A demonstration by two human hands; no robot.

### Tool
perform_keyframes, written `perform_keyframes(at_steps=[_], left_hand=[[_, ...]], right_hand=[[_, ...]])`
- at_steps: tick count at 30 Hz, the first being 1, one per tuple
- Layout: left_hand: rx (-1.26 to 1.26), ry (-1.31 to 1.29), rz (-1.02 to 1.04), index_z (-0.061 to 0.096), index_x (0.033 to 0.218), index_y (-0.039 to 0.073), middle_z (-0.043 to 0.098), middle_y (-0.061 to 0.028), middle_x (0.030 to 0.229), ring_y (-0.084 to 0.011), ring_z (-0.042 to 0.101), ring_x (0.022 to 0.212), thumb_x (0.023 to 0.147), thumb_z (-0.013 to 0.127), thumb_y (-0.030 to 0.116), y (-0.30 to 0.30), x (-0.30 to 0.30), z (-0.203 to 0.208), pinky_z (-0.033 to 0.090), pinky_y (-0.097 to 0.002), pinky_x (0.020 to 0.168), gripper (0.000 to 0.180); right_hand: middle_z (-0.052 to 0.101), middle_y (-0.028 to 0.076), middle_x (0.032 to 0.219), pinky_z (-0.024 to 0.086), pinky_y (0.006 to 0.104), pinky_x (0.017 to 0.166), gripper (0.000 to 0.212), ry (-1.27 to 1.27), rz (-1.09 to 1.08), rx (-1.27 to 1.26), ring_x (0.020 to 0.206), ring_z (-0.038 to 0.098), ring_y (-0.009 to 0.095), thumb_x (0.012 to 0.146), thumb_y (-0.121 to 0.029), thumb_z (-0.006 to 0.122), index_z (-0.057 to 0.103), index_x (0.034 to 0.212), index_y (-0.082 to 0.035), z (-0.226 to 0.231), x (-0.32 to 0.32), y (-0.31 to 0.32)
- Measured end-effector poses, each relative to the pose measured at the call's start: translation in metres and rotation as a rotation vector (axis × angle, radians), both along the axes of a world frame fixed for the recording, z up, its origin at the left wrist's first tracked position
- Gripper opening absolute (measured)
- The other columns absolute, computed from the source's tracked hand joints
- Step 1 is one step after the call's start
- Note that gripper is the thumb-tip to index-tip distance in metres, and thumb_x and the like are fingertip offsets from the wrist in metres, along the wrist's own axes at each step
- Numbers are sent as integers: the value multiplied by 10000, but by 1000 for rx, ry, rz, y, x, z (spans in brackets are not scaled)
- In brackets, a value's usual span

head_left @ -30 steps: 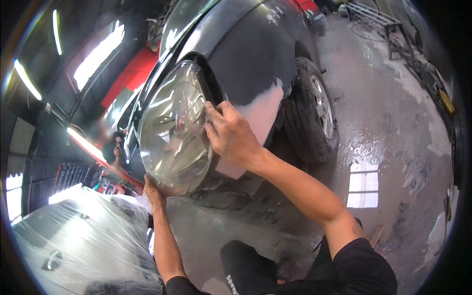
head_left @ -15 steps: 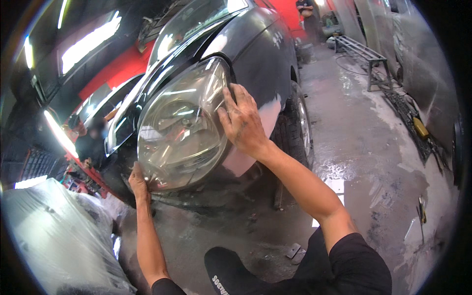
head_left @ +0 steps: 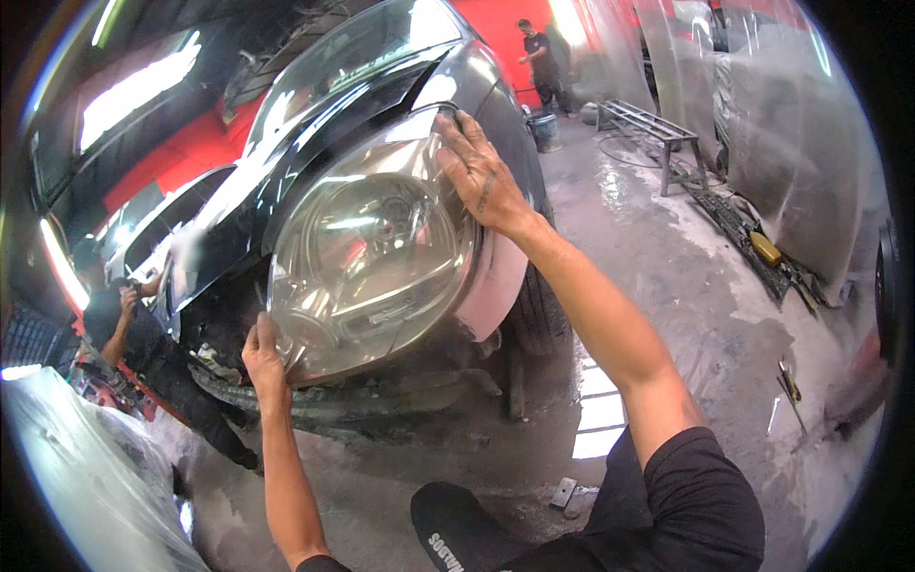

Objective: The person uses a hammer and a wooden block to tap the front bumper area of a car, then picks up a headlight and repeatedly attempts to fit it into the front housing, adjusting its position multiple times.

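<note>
A large clear headlight (head_left: pixel 381 253) sits at the front corner of a dark car, its lens scuffed and yellowish. My left hand (head_left: pixel 265 360) grips the lower left edge, thumb and fingers round the rim. At the upper right edge, my right hand (head_left: pixel 478 173) holds the headlight from the side, fingers laid over the lens border. The back of the headlight is hidden. Beside my right hand is the car's fender (head_left: pixel 489 286), with a pale pinkish patch below the headlight.
Another person (head_left: pixel 157 348) stands at the left by the car's front. Plastic sheeting (head_left: pixel 81 467) covers something at lower left. A metal bench (head_left: pixel 658 133), a bucket (head_left: pixel 545 133) and a person (head_left: pixel 543 67) are farther back right. Tools (head_left: pixel 789 386) lie on the floor.
My right hand has slid up along the headlight's edge. The headlight now looks turned and set farther out from the fender. The view has shifted, showing more of the person at left.
</note>
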State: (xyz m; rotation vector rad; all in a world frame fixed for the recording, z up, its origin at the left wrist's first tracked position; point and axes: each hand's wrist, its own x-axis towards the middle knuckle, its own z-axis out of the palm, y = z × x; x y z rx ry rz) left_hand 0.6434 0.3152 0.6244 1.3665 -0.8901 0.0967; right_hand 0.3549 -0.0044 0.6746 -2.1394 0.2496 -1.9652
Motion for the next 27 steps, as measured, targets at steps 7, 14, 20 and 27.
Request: perform_keyframes(at_steps=[7, 14, 20, 27], left_hand=[[18, -162, -96, 607, 1365, -73, 672, -106, 1253, -164, 621, 1095, 1060, 637, 393, 6, -8, -17, 496, -324, 982, 558], [50, -152, -48, 625, 1373, -68, 706, -115, 1219, -173, 626, 1097, 1080, 608, 320, -7, 22, -18, 488, -321, 973, 487], [101, -231, -88, 649, 1245, -77, 682, -68, 1112, -141, 595, 1001, 1110, 543, 376, -3, 26, -20, 467, -300, 954, 485], [108, -231, -28, 655, 1216, -79, 684, -77, 1080, -163, 582, 989, 1123, 486, 440, -8, 42, -21, 460, -326, 926, 554]], right_hand=[[395, 300, 1601, 302, 557, 1223, 625, 63, -116, -108, 1474, 334, 558, 1070, -452, 427, 452, 1563, -69, 2, 8, -19], [450, 229, 1587, 394, 493, 1201, 399, 161, -374, -530, 1459, 419, 441, 1098, -362, 396, 614, 1348, -141, 5, 0, -39], [482, 224, 1560, 420, 478, 1181, 631, 221, -413, -239, 1450, 455, 382, 1079, -496, 423, 511, 1512, -46, 15, -4, -36], [464, 218, 1578, 436, 460, 1168, 593, 259, -264, -276, 1438, 477, 370, 1084, -452, 468, 524, 1494, -27, 21, -18, -42]])
